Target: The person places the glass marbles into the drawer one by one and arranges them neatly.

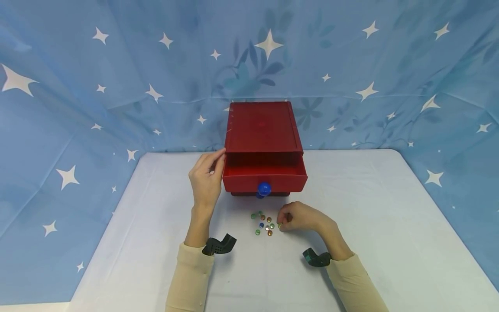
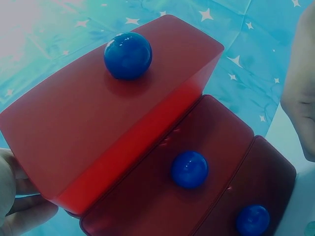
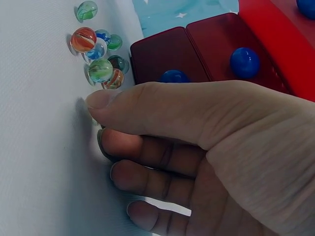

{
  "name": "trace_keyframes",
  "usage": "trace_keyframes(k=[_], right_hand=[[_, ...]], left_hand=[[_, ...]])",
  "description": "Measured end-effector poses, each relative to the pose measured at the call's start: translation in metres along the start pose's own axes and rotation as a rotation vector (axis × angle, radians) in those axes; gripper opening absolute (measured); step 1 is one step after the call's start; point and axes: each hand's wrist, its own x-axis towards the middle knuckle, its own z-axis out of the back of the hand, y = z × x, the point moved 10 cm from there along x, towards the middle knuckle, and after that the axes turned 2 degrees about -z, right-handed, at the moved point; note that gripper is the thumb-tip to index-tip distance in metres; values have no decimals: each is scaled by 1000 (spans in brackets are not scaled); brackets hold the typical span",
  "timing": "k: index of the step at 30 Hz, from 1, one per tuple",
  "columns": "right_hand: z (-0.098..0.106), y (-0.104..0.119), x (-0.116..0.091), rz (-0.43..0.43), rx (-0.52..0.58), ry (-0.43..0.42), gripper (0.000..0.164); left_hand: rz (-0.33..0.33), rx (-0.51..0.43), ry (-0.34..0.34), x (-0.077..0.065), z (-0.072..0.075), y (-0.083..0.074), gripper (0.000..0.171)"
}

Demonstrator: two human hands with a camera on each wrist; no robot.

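Note:
A red drawer cabinet [image 1: 260, 128] stands on the table with its top drawer [image 1: 249, 183] pulled out; a blue round knob [image 1: 264, 189] is on that drawer's front. My left hand [image 1: 205, 180] touches the left side of the cabinet by the drawer with its fingertips, partly hidden behind the drawer in the left wrist view. In front of the cabinet lie several glass marbles [image 1: 261, 225]. At their right side my right hand [image 1: 302, 216] pinches a yellow-green marble [image 1: 280, 225] between thumb and fingers, low at the tabletop. In the right wrist view the thumb mostly covers that marble.
Two lower drawers with blue knobs [image 2: 189, 169] sit shut beneath the top one. A white cloth [image 1: 390, 216] covers the table. Behind hangs a blue curtain [image 1: 335, 56] with white stars. Each wrist wears a small black camera [image 1: 220, 245].

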Motion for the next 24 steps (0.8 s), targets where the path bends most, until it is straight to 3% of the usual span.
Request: trace_keyframes(k=[24], right_hand=[[3,-6,-2,-6,13,-11,11]], left_hand=[[14,-4,4,-1,0,0,20]])
